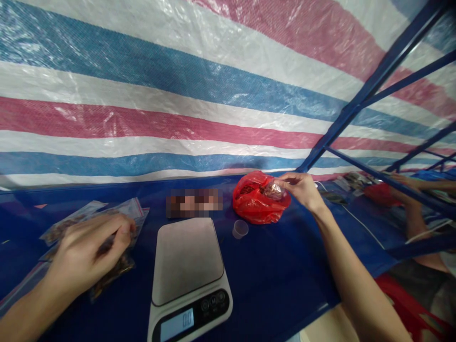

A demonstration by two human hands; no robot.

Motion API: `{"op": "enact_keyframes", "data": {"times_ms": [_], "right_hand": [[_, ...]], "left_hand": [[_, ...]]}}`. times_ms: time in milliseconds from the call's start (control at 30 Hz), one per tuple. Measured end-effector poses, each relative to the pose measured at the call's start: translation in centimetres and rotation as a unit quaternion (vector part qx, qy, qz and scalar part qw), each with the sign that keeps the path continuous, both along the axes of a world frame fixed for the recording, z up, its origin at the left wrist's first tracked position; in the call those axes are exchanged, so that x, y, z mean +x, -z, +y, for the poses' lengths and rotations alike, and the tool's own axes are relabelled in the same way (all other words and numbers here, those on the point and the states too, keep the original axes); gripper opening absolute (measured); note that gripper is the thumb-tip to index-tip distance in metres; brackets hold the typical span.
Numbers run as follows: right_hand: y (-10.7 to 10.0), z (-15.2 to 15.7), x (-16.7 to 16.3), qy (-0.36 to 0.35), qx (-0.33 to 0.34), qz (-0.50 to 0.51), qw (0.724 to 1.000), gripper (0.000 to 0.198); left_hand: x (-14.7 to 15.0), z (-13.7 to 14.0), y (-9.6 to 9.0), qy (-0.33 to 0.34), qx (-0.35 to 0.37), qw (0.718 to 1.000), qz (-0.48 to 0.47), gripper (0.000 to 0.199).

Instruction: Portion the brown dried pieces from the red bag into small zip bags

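My left hand [92, 244] is closed, thumb pressed to the fingers, above several clear zip bags [140, 209] with brown pieces inside. Whether it grips one of them is hidden. At the red plastic bag [245, 209], my right hand [302, 190] pinches a shiny clear plastic piece [275, 190] over the bag's opening; I cannot tell if this is a cup or a small bag. Dark brown bits show inside the red bag. Between my hands lies a digital kitchen scale [188, 261] with a bare plate, its display reading 0.0. A small clear cup [240, 229] stands beside the red bag.
A blurred-out dark object [194, 203] lies behind the scale. Striped plastic sheeting [178, 109] hangs along the back of the blue table [278, 275]. A blue metal frame [342, 118] rises at the right; beyond it are another person's arm [415, 213] and a white cable [363, 228].
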State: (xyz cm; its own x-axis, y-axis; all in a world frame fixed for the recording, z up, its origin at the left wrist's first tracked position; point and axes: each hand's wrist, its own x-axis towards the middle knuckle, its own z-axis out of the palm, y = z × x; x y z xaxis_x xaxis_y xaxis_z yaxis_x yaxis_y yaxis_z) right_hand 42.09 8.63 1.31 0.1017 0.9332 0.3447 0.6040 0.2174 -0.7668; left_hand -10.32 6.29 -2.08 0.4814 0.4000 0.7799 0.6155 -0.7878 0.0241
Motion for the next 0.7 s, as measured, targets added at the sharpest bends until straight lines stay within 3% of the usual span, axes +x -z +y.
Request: {"op": "enact_keyframes", "data": {"times_ms": [133,300,467,567,700], "right_hand": [[0.7,0.2,-1.3,0.016,0.055,-0.058,0.997,0.052],[0.8,0.1,-1.1,-0.038,-0.017,-0.116,0.992,0.056],[1.2,0.1,-0.6,0.041,0.06,-0.167,0.983,0.058],[1.7,0.3,-0.8,0.052,0.106,-0.184,0.976,0.051],[1.7,0.1,-0.8,0.078,0.099,-0.192,0.973,0.049]], "left_hand": [[-0.1,0.0,0.1,-0.008,-0.009,1.0,0.001,0.02],[-0.5,-0.1,0.4,-0.029,-0.025,0.999,0.003,0.019],[-0.8,0.1,0.9,-0.027,-0.033,0.999,0.002,0.018],[-0.9,0.1,1.0,-0.027,-0.039,0.999,-0.003,0.019],[-0.8,-0.1,0.8,-0.038,-0.051,0.998,-0.003,0.021]]}}
